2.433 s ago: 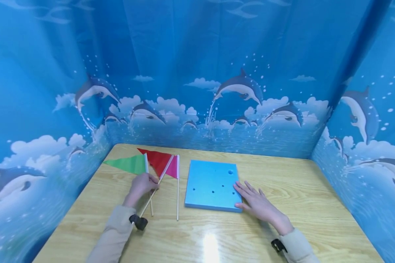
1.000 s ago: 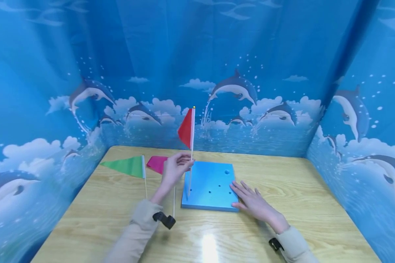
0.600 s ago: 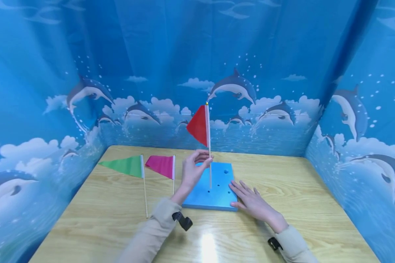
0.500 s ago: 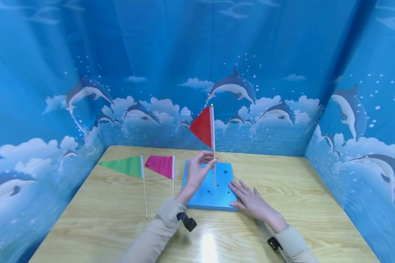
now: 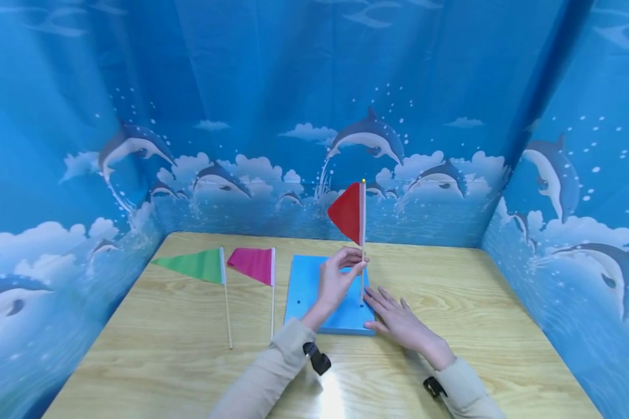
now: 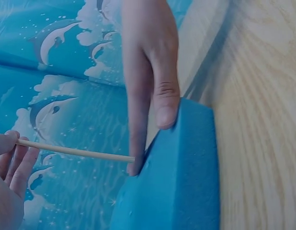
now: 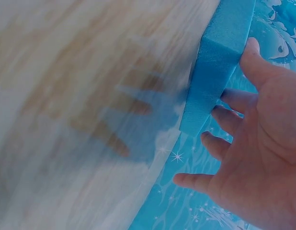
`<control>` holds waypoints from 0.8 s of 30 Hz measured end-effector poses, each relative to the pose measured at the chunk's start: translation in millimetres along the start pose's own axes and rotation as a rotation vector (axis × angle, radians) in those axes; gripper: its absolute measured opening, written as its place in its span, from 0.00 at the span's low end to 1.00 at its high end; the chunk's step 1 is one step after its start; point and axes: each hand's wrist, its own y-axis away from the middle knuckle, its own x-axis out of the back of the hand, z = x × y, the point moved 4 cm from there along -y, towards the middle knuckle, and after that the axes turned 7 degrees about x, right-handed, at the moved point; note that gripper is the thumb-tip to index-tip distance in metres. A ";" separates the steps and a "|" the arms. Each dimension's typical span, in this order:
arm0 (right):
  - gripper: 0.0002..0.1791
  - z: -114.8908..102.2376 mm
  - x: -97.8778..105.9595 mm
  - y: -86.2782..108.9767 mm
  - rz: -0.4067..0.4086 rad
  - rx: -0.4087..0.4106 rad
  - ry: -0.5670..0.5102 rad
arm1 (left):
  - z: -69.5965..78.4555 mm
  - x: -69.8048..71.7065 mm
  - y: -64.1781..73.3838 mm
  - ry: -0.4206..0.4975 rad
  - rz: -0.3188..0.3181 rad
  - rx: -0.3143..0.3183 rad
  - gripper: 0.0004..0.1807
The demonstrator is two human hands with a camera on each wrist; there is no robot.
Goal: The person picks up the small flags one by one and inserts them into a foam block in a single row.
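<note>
In the head view my left hand (image 5: 336, 282) pinches the thin wooden stick of a red pennant flag (image 5: 346, 214), held upright. Its lower end is right at a hole near the right front corner of a blue foam board (image 5: 305, 270). In the left wrist view the bare end of the stick (image 6: 76, 151) overlaps a finger of the other hand, close over the board. My right hand (image 5: 400, 323) rests along the board's right edge with spread, fairly straight fingers. The right wrist view shows its thumb and fingers along the foam side (image 7: 210, 72).
A green flag (image 5: 199, 266) and a pink flag (image 5: 254, 265) lie side by side on the wooden table (image 5: 152, 361), left of the board. One small hole (image 5: 299, 302) shows at the board's left front. A dolphin-print curtain (image 5: 272, 116) surrounds the table's back and sides.
My left hand has picked the red flag up from the table, turned it upright and carried it rightward across the board to the right front hole. The right hand has stayed at the board's edge.
</note>
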 end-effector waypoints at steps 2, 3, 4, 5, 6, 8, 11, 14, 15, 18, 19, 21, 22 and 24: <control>0.38 0.4 -0.1 0.2 -0.004 -0.009 -0.001 | -1.0 -2.8 0.2 -0.019 -0.001 -0.015 0.11; 0.38 0.4 0.1 0.2 -0.005 -0.011 -0.001 | -1.8 -4.1 0.3 -0.024 -0.002 -0.021 0.10; 0.38 0.7 0.0 0.3 -0.007 -0.012 0.001 | -2.7 -5.2 0.5 -0.026 -0.003 -0.025 0.10; 0.38 0.8 0.0 0.3 -0.009 -0.013 0.003 | -3.7 -6.1 0.6 -0.029 -0.003 -0.025 0.10; 0.38 0.9 0.1 0.3 -0.011 -0.014 0.004 | -4.7 -6.9 0.8 -0.031 -0.003 -0.024 0.10; 0.38 1.4 0.1 0.1 -0.014 -0.015 0.005 | -6.8 -8.2 1.2 -0.036 -0.005 -0.019 0.09; 0.39 2.2 0.3 -0.4 -0.014 -0.020 0.003 | -10.1 -9.4 1.6 -0.047 -0.007 -0.008 0.10; 0.39 2.8 0.4 -0.8 -0.014 -0.027 -0.004 | -13.9 -10.3 2.5 -0.071 -0.015 0.003 0.12; 0.39 2.8 0.5 -0.8 -0.015 -0.028 -0.005 | -15.4 -10.6 3.0 -0.083 -0.017 0.005 0.12; 0.39 2.4 0.5 -1.0 -0.016 -0.025 -0.001 | -20.4 -11.6 4.8 -0.104 -0.024 0.007 0.11; 0.39 2.1 0.5 -1.1 -0.017 -0.024 0.002 | -22.3 -12.0 5.4 -0.106 -0.026 0.011 0.11; 0.39 1.9 0.5 -1.2 -0.016 -0.021 0.008 | -25.0 -12.4 6.4 -0.108 -0.028 0.019 0.10; 0.40 1.9 0.5 -1.2 -0.016 -0.020 0.011 | -26.0 -12.5 6.6 -0.105 -0.029 0.024 0.10; 0.40 1.9 0.5 -1.1 -0.016 -0.022 0.012 | -27.2 -12.9 6.8 -0.106 -0.034 0.036 0.10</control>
